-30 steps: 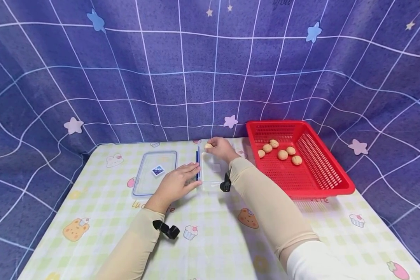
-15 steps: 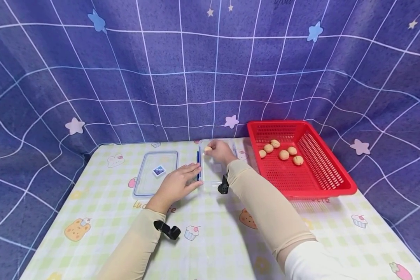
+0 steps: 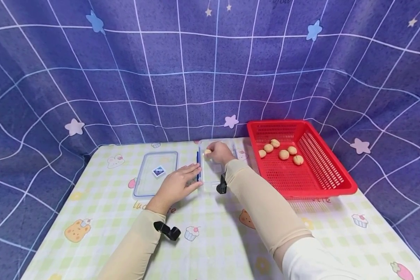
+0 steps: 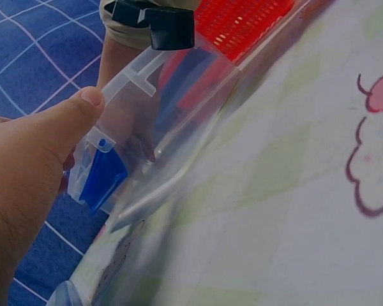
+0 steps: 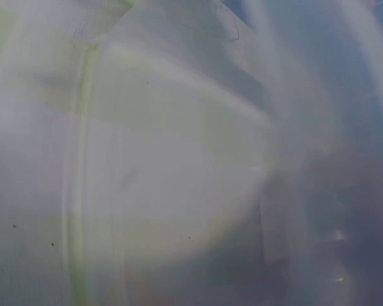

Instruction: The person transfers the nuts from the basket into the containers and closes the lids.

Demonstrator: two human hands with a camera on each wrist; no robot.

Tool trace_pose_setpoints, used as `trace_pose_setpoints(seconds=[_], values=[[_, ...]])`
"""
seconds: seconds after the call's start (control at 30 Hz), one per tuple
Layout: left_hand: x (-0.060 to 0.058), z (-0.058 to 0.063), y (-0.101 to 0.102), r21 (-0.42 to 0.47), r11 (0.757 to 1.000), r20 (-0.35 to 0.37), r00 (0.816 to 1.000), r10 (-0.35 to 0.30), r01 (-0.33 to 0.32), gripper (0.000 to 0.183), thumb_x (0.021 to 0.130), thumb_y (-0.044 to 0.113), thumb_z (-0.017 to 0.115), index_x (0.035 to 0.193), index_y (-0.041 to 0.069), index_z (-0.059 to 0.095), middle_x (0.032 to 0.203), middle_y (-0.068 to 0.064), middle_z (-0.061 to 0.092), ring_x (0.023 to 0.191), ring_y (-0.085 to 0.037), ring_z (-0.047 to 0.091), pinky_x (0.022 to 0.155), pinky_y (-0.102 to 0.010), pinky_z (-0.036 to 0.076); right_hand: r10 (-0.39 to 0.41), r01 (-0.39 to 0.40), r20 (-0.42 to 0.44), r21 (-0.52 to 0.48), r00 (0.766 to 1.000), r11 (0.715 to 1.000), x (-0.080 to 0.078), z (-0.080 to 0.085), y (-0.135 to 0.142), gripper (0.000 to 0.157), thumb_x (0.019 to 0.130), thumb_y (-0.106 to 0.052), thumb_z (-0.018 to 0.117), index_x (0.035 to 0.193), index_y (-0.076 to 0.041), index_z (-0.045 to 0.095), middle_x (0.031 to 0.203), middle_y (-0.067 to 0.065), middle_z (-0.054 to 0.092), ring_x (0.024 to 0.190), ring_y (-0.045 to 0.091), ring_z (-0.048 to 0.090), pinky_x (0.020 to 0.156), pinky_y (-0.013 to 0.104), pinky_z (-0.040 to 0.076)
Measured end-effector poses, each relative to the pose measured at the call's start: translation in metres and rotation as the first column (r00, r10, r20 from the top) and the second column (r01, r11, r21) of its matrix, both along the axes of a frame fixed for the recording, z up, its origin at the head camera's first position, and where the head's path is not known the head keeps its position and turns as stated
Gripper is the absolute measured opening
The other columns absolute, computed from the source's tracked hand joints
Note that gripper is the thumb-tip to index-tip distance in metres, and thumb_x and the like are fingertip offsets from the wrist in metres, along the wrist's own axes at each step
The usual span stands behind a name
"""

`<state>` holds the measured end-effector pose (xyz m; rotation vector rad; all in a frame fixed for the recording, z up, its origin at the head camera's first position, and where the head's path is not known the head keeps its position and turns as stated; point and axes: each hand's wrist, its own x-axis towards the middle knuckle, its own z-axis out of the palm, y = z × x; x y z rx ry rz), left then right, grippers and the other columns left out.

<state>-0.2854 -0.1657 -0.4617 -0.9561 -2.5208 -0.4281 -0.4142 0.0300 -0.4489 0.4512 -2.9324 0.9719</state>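
In the head view a clear plastic container [image 3: 210, 177] with blue side clips stands uncovered at the table's back middle. My right hand [image 3: 221, 152] reaches down into its far part and pinches a walnut [image 3: 207, 152] near the far left corner. Fingers fairly straight and spread, my left hand [image 3: 176, 183] rests against the container's left side. The left wrist view has the thumb [image 4: 83, 105] at the rim, close to a blue clip [image 4: 105, 178]. Seen from the right wrist, the clear container wall [image 5: 83, 172] fills a blurred picture, with the walnut out of sight.
A red perforated basket [image 3: 322, 186] stands to the right, with several walnuts [image 3: 284, 154] inside. Left of the container lies its clear lid [image 3: 145, 175], blue-edged and labelled. A patterned cloth [image 3: 203, 252] covers the table, and a blue curtain [image 3: 196, 85] hangs behind.
My right hand has moved slightly toward me and lower into the container, still pinching the walnut. My left hand has stayed at the container's side.
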Motion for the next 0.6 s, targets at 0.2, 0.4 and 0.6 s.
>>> trace_pose_setpoints(seconds=[0.2, 0.4, 0.6], values=[[0.0002, -0.0008, -0.0005, 0.000, 1.000, -0.007, 1.000, -0.003, 0.003, 0.058, 0.088, 0.051, 0.053, 0.131, 0.012, 0.053, 0.136, -0.003, 0.047, 0.123, -0.021, 0.044, 0.105, -0.037, 0.032, 0.001, -0.001, -0.003, 0.050, 1.000, 0.999, -0.0027, -0.0030, -0.0026, 0.029, 0.081, -0.024, 0.071, 0.109, -0.017, 0.067, 0.100, -0.001, 0.067, 0.090, 0.014, 0.059, 0.085, 0.030, 0.046], [0.0014, -0.0008, -0.0010, 0.011, 1.000, -0.010, 1.000, -0.001, 0.002, 0.057, 0.088, 0.050, 0.054, 0.131, 0.013, 0.053, 0.136, -0.001, 0.047, 0.123, -0.020, 0.044, 0.104, -0.039, 0.033, 0.015, -0.011, -0.036, 0.123, 0.999, 0.992, -0.0028, -0.0025, -0.0042, 0.034, 0.079, -0.028, 0.071, 0.112, -0.022, 0.063, 0.094, -0.002, 0.066, 0.084, 0.014, 0.058, 0.075, 0.031, 0.047], [0.0002, -0.0022, -0.0002, 0.002, 1.000, -0.012, 1.000, -0.003, 0.003, 0.058, 0.088, 0.051, 0.052, 0.131, 0.013, 0.052, 0.136, -0.002, 0.047, 0.124, -0.020, 0.044, 0.103, -0.041, 0.034, 0.022, -0.011, -0.067, 0.153, 0.997, 0.988, 0.0016, 0.0033, -0.0032, 0.027, 0.080, -0.030, 0.070, 0.102, -0.020, 0.058, 0.079, -0.003, 0.062, 0.072, 0.016, 0.056, 0.062, 0.031, 0.046]])
